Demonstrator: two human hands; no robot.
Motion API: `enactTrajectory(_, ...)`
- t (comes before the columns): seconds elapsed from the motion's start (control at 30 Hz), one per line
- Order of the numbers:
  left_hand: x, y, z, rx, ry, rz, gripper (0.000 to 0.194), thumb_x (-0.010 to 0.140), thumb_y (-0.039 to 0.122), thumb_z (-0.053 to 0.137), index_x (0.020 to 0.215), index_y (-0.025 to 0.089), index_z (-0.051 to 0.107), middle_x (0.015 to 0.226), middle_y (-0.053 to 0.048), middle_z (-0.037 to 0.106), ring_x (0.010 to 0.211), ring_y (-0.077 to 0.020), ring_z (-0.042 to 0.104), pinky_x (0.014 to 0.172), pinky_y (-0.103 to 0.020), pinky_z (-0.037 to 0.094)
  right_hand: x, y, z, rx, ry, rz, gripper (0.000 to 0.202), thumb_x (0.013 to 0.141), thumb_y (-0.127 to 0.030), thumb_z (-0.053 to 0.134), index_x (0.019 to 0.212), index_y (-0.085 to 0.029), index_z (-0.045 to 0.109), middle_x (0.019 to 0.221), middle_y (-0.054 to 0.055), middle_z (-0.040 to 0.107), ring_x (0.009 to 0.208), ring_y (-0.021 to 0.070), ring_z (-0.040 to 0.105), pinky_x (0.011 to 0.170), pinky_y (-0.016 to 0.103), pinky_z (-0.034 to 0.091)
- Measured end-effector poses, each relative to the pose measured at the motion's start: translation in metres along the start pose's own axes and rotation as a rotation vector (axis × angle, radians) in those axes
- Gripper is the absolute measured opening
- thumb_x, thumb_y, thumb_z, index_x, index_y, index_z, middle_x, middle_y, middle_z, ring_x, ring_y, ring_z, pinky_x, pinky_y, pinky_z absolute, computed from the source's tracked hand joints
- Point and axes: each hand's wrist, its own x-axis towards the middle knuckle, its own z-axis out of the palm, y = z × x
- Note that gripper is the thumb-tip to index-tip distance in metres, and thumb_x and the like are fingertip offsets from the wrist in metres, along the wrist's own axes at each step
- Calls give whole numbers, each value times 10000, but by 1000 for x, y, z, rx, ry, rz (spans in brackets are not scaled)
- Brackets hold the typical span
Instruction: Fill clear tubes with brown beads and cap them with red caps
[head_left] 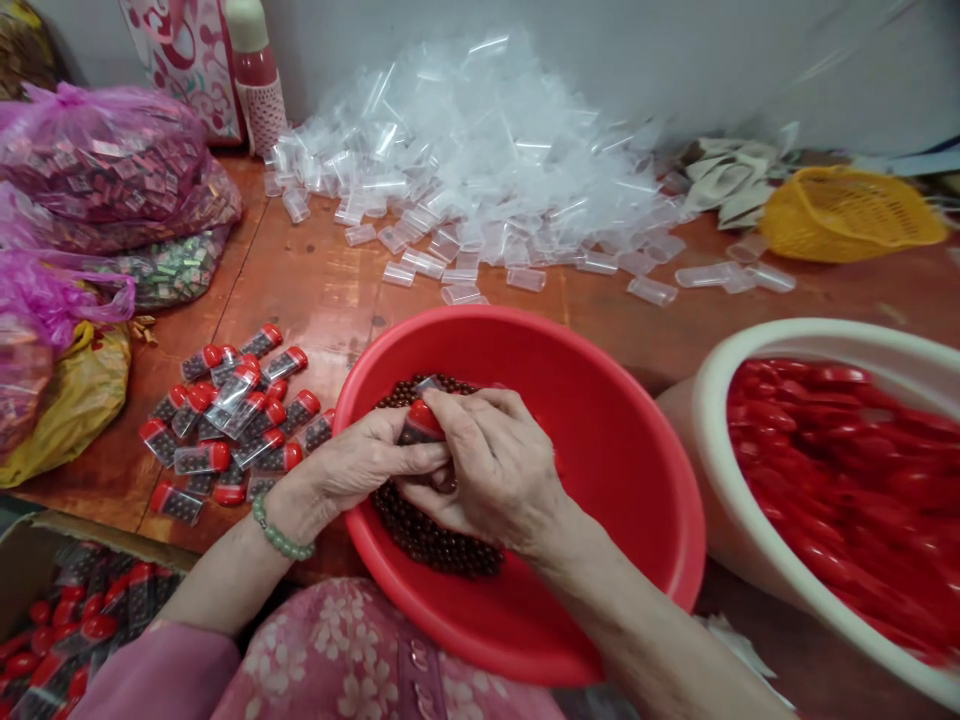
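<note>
Over the red basin [630,440], my left hand [375,450] grips a small clear tube [418,425] with a red cap and dark beads in it. My right hand [495,460] is closed at the same tube, its fingers on the red cap end. Part of the tube is hidden by my fingers. Below both hands, many brown beads [442,545] lie in the left side of the basin. To the left, a heap of filled tubes with red caps [240,410] rests on the wooden table [315,280].
A pile of clear empty tubes [480,160] lies along the wall. The white tub [712,440] at right holds red caps [832,500]. A yellow basket [847,215], pink plastic bags [105,160], a bottle [255,80] and a box of filled tubes [82,620] stand around.
</note>
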Motion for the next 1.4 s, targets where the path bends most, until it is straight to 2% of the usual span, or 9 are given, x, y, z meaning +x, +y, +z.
enactTrajectory(0.27, 4, 3, 2, -11, 101, -58, 646, 781, 759, 449, 692, 159, 672, 551, -60, 603, 567, -177, 590, 550, -311, 499, 3, -3, 3, -85, -61, 29, 497, 827, -406, 538, 1250, -151, 486, 886, 110, 689, 825, 255, 648, 796, 431, 468)
enactTrajectory(0.5, -19, 5, 5, 248, 403, 233, 426, 887, 545, 437, 785, 181, 633, 524, 8, 532, 484, -125, 486, 498, -265, 408, -5, -17, -17, 62, -320, 136, 702, 867, -287, 569, 1443, -9, 280, 1352, 247, 520, 1201, 312, 540, 933, 437, 489)
enactTrajectory(0.63, -64, 17, -25, 666, 742, 478, 305, 892, 465, 493, 901, 211, 663, 616, 15, 579, 585, -141, 522, 574, -266, 405, -33, 29, -25, 30, -539, 414, 434, 906, -225, 527, 1324, -111, 504, 1214, 182, 632, 1026, 282, 649, 854, 426, 534)
enactTrajectory(0.8, -97, 20, -85, 1362, 1178, 501, 197, 908, 346, 524, 1018, 257, 660, 784, 58, 636, 885, -171, 604, 734, -269, 377, -39, 87, -17, -63, -694, 581, 274, 899, -211, 557, 1145, -114, 630, 1023, 145, 692, 907, 245, 673, 804, 362, 513)
enactTrajectory(0.93, -100, 19, -122, 1646, 1109, 500, 270, 901, 330, 529, 1138, 230, 613, 995, 10, 659, 1166, -280, 547, 927, -373, 391, -16, 89, 5, -23, -737, 532, 328, 897, -367, 585, 1157, -170, 616, 1088, 98, 689, 981, 214, 651, 820, 293, 483)
enactTrajectory(1.03, -94, 20, -126, 1719, 1071, 469, 344, 927, 339, 467, 1205, 171, 581, 1141, -63, 635, 1208, -309, 526, 1022, -451, 384, -1, 81, 26, -76, -790, 557, 398, 870, -471, 588, 1107, -153, 612, 1065, 115, 694, 953, 243, 656, 754, 298, 482)
enactTrajectory(1.17, -78, 13, -90, 1645, 1052, 606, 303, 925, 324, 475, 1150, 164, 600, 1147, -93, 653, 1122, -275, 588, 990, -464, 458, 5, 75, 42, -180, -867, 548, 322, 897, -385, 533, 1048, -111, 610, 1043, 165, 686, 926, 268, 665, 708, 316, 476)
enactTrajectory(1.3, -55, -8, -40, 1553, 715, 727, 271, 892, 217, 528, 1150, 151, 575, 1162, -118, 646, 1121, -242, 590, 1007, -447, 472, 4, 78, 37, -220, -957, 403, 304, 912, -343, 477, 1064, -109, 598, 1039, 163, 687, 909, 273, 672, 695, 323, 474)
enactTrajectory(1.4, -40, -22, -22, 1534, 624, 751, 287, 861, 172, 575, 1146, 143, 566, 1180, -125, 636, 1214, -267, 520, 1057, -496, 432, 4, 84, 27, -265, -1022, 291, 286, 914, -269, 438, 1083, -92, 588, 1005, 175, 691, 873, 279, 678, 674, 328, 466)
